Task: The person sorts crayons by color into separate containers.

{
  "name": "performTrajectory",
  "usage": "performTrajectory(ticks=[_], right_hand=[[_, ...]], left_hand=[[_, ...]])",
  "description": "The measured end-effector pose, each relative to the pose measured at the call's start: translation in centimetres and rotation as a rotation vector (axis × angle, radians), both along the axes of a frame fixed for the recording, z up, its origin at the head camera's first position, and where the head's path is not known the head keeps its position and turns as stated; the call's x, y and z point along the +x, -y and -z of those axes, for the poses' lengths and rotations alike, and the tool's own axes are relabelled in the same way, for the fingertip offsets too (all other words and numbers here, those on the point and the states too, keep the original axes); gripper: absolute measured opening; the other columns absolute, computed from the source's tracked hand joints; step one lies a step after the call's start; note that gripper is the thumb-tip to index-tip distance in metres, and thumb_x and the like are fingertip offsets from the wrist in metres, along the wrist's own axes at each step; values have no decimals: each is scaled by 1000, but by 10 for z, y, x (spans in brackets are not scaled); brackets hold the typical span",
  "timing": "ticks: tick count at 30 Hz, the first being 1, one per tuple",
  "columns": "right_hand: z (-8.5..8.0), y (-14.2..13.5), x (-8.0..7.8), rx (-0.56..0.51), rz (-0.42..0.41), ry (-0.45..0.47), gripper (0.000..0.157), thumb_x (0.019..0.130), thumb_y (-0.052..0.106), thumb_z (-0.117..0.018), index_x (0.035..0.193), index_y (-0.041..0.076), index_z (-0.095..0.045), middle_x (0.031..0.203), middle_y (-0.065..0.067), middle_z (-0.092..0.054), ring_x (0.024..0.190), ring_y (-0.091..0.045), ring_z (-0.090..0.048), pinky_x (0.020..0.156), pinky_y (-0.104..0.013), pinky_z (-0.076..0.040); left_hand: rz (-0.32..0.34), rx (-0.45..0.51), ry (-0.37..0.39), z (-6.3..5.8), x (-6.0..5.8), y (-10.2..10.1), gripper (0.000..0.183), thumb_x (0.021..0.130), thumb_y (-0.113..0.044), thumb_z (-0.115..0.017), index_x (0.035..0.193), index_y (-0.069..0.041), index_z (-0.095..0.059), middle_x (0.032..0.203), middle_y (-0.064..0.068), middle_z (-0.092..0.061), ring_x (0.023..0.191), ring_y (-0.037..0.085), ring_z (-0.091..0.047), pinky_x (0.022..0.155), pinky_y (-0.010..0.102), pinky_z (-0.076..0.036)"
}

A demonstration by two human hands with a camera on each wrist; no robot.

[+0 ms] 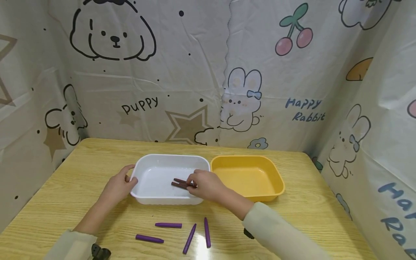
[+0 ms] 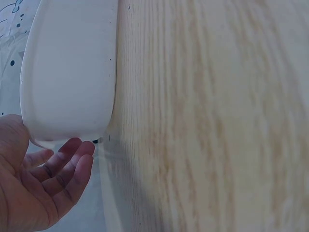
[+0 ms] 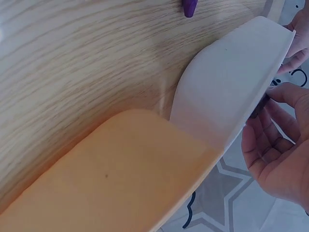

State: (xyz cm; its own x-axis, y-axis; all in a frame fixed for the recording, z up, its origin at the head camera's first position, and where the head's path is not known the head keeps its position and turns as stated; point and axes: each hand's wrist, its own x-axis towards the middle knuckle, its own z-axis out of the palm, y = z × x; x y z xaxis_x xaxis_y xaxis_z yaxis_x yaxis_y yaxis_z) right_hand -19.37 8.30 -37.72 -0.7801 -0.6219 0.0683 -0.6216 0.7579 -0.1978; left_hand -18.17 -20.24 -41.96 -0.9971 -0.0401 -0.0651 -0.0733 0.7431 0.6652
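A white plastic tray (image 1: pixel 156 180) stands on the table. My left hand (image 1: pixel 119 183) grips its left end, with the thumb over the rim and the fingers outside; the left wrist view shows the fingers (image 2: pixel 67 166) bent near the tray's end wall. Inside the tray's right half, my right hand (image 1: pixel 206 184) pinches dark brown crayons (image 1: pixel 180 185); two ends stick out to the left, and the fingers hide the rest. In the right wrist view, only a bit of brown crayon (image 3: pixel 260 105) shows between thumb and fingers.
A yellow tray (image 1: pixel 247 196) stands against the white tray's right side, partly behind my right forearm. Several purple crayons lie loose in front, among them one flat crayon (image 1: pixel 168 225) and one upright-pointing crayon (image 1: pixel 207 233). A printed cloth (image 1: pixel 195 54) hangs behind the table (image 1: pixel 312 216).
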Motion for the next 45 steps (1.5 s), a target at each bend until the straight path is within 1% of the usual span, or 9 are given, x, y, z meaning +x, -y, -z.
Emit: performTrajectory(ticks=[9, 17, 23, 30, 37, 45], right_hand=[[8, 15, -9, 31, -24, 1, 14, 85, 27, -66, 92, 18, -73, 76, 9, -57, 65, -4, -46, 60, -17, -37], [14, 26, -14, 56, -56, 7, 8, 84, 24, -65, 86, 19, -71, 73, 9, -56, 65, -3, -45, 58, -17, -35], [19, 34, -17, 56, -36, 43, 9, 84, 25, -65, 87, 19, -71, 74, 10, -60, 66, -3, -46, 60, -17, -36], [26, 41, -23, 42, -5, 108, 10, 84, 25, -67, 89, 19, -72, 80, 9, -65, 70, -3, -50, 64, -18, -40], [32, 48, -28, 55, 15, 137, 10, 83, 25, -68, 89, 19, -72, 80, 9, -66, 70, -4, -51, 66, -18, -41], [35, 50, -30, 54, 52, 179, 10, 83, 25, -68, 89, 18, -72, 82, 8, -67, 70, -5, -51, 67, -19, -42]], left_hand=[[2, -2, -11, 0, -1, 0, 57, 92, -19, -49, 141, 3, -31, 84, 13, -58, 65, 18, -50, 53, 27, -40], [2, 0, -18, 1, -1, 1, 57, 91, -19, -49, 141, 3, -31, 84, 14, -58, 64, 18, -49, 53, 27, -40], [1, 6, -20, 1, -1, 1, 56, 92, -19, -49, 140, 3, -32, 83, 13, -57, 65, 18, -49, 54, 27, -40], [8, 12, -24, 1, -1, 2, 56, 91, -19, -49, 140, 4, -32, 83, 13, -58, 65, 18, -49, 54, 27, -40], [2, 7, -14, 2, -2, 2, 56, 91, -19, -49, 140, 3, -32, 84, 14, -58, 66, 19, -50, 54, 27, -40], [5, 7, -5, 2, -1, 0, 57, 92, -20, -49, 141, 3, -31, 91, 18, -61, 70, 20, -53, 55, 27, -41]])
